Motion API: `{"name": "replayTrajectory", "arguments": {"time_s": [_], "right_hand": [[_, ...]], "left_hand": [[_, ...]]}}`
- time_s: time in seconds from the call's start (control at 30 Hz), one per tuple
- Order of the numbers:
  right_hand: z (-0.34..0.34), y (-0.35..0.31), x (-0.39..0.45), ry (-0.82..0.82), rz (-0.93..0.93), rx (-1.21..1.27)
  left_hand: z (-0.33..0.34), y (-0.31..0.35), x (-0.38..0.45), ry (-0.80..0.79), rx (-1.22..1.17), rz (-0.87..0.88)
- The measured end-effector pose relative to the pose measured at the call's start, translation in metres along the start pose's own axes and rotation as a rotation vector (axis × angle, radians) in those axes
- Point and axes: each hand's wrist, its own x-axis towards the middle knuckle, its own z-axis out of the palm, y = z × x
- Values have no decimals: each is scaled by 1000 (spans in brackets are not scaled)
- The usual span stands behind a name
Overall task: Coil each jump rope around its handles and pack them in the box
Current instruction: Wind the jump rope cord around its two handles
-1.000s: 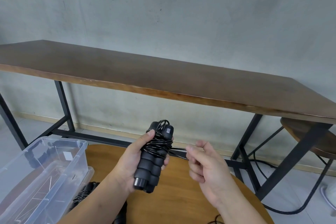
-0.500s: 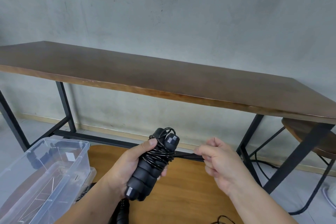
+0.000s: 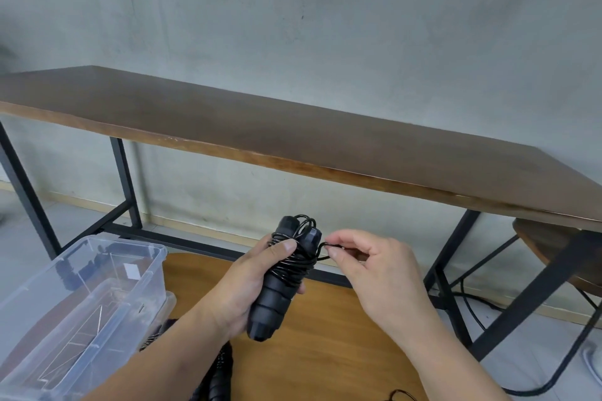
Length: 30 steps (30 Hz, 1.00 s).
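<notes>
My left hand (image 3: 241, 286) grips a pair of black ribbed jump rope handles (image 3: 277, 293), held together and tilted upright. Thin black cord (image 3: 294, 265) is wound several times round their upper half, under my thumb. My right hand (image 3: 374, 267) pinches a small loop of that cord (image 3: 329, 246) just right of the handle tops. A clear plastic box (image 3: 153, 257) stands at the lower left, with no rope visible inside. More black rope handles (image 3: 215, 381) lie on the round table below my left forearm, partly hidden.
A light round wooden table (image 3: 325, 335) lies under my hands. Behind it runs a long dark wooden table (image 3: 293, 137) on black metal legs, against a grey wall. A round stool (image 3: 553, 247) and floor cables are at the right.
My right hand has come back in toward the handle tops, turning the taut cord end into a small loop. The handles have tilted a little more upright in my left hand.
</notes>
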Motion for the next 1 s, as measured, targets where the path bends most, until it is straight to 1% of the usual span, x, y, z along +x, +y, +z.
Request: {"name": "replayTrajectory", "arguments": {"time_s": [0.07,0.1,0.2,0.3,0.37,0.43,0.67,0.73,0.8,0.9,1.0], "right_hand": [[3,2,1,10,-94,-40],[4,4,3,13,-105,-28],[6,8,10,14,-6,64],[11,12,11,57,95,204],[15,14,8,91,141,228],[19,16,4,126,157,241],[27,16,-6,304,166,458],[27,14,-7,319,183,501],[29,15,-8,321,172,470],[30,17,-9,282,142,406],[31,17,-13,274,60,319]], "left_hand": [[2,-3,-1,-7,8,20],[3,-5,-1,-12,10,24],[7,-9,-2,-25,21,31],[9,-11,-4,-26,49,36],[9,-12,-4,-25,60,38],[9,-14,-4,-19,71,43],[15,-11,-3,-6,105,94],[18,-9,-3,-14,122,110],[21,-9,-4,-24,146,126],[24,-11,-5,-31,160,142],[26,-12,-7,-31,143,131]]}}
